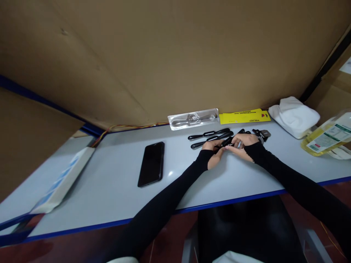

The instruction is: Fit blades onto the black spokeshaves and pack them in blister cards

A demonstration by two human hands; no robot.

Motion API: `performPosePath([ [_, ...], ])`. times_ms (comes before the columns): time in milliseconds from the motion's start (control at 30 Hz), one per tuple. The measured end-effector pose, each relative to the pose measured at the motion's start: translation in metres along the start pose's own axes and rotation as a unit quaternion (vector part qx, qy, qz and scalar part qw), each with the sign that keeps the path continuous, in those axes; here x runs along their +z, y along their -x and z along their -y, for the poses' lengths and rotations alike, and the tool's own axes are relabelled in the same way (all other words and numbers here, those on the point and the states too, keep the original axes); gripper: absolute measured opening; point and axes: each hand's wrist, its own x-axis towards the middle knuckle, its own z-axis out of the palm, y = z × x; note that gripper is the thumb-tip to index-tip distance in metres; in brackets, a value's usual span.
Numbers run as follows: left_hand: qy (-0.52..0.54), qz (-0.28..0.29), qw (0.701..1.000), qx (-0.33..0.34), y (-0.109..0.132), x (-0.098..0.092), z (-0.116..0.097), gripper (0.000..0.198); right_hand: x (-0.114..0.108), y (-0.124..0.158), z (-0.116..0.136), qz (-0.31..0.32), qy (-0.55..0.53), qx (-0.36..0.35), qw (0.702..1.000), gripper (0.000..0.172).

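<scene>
Close together on the table, my left hand (213,153) and my right hand (242,145) both have their fingers closed around a black spokeshave (227,141). The fingers hide much of it, and small details at the fingertips cannot be made out. To the left of my hands lie two more black spokeshave bodies with long handles, the farther spokeshave body (210,134) and the nearer spokeshave body (204,141). Beyond my right hand is a small group of dark and silvery metal parts (263,134), partly covered by that hand.
A clear plastic blister pack (178,123) and yellow printed cards (241,117) lie along the cardboard wall (164,54). A black phone (151,164) rests left of centre. At right are a white cloth bundle (294,117) and a bottle of yellow liquid (329,135). A white box (65,179) stands left.
</scene>
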Motion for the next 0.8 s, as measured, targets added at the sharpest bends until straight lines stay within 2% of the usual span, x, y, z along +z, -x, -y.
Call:
performPosePath([
  [67,-0.029,0.005,0.999,0.031,0.003,0.005,0.002,0.03,0.003,0.002,0.005,-0.03,-0.002,0.066,0.997,0.033],
  [133,-0.055,-0.026,0.997,0.043,0.006,0.011,0.005,0.033,0.006,0.002,0.009,-0.043,-0.021,0.118,0.992,0.034],
  [233,-0.064,-0.059,0.995,0.046,0.01,0.019,0.01,0.032,0.008,0.002,0.013,-0.027,-0.092,0.194,0.976,0.036],
  [333,-0.049,-0.083,0.994,0.045,0.011,0.025,0.015,0.029,0.007,0.002,0.019,-0.013,-0.173,0.269,0.947,0.045],
  [400,-0.039,-0.11,0.992,0.042,0.012,0.029,0.017,0.027,0.005,0.002,0.021,-0.005,-0.194,0.295,0.936,0.048],
  [567,-0.036,-0.144,0.988,0.051,0.013,0.036,0.018,0.026,0.01,0.002,0.022,-0.018,-0.199,0.268,0.943,0.037],
  [700,-0.025,-0.164,0.984,0.065,0.013,0.038,0.018,0.025,0.014,0.004,0.025,-0.012,-0.195,0.276,0.941,0.04],
  [800,-0.015,-0.159,0.986,0.057,0.013,0.038,0.016,0.024,0.014,0.005,0.027,-0.012,-0.168,0.226,0.959,0.038],
])
